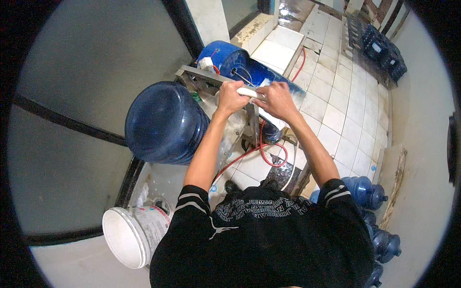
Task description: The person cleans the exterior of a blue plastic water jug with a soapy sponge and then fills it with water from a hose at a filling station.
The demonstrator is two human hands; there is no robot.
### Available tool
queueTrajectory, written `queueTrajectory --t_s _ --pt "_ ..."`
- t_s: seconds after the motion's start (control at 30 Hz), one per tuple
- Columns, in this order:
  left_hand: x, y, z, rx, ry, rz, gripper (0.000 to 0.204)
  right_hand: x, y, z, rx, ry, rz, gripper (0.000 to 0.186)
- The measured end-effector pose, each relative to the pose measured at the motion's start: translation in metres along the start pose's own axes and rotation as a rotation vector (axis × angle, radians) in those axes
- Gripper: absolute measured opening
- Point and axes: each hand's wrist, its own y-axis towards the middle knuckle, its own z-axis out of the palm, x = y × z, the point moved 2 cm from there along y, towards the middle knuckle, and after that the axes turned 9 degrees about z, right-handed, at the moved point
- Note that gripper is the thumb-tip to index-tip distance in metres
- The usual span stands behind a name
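Both arms stretch forward over a metal stand (201, 73). My left hand (232, 99) is closed round one end of a white, bar-shaped thing (251, 92); its exact kind I cannot make out. The other end lies in the closed fingers of my right hand (278, 102), a little smeared by motion. Just beyond the hands is a blue plastic drum (221, 54), with a thin tube inside it. A large blue water jug (161, 122) rests on its side to the left of my left hand, its round bottom toward me.
A red hose (274, 164) loops over the tiled floor (331, 115) below the stand. At the lower left stands a white bucket (122, 237). Several blue water jugs (360, 192) lie at the lower right. Dark jugs (382, 50) sit along the far right wall.
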Motion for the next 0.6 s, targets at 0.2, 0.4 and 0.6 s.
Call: queueTrajectory --t_s 0.2,0.4,0.6 --pt "-0.021 -0.009 -0.021 -0.132 0.278 -0.041 0.059 0.023 0.029 0.036 0.027 0.025 0.029 0.026" --pt "-0.116 -0.102 -0.109 -0.363 -0.075 -0.083 0.043 0.081 0.082 0.099 0.17 0.113 0.082 0.034" --pt "-0.107 -0.203 -0.19 -0.694 0.028 -0.477 0.026 0.08 0.141 0.221 0.477 0.212 0.132 0.034"
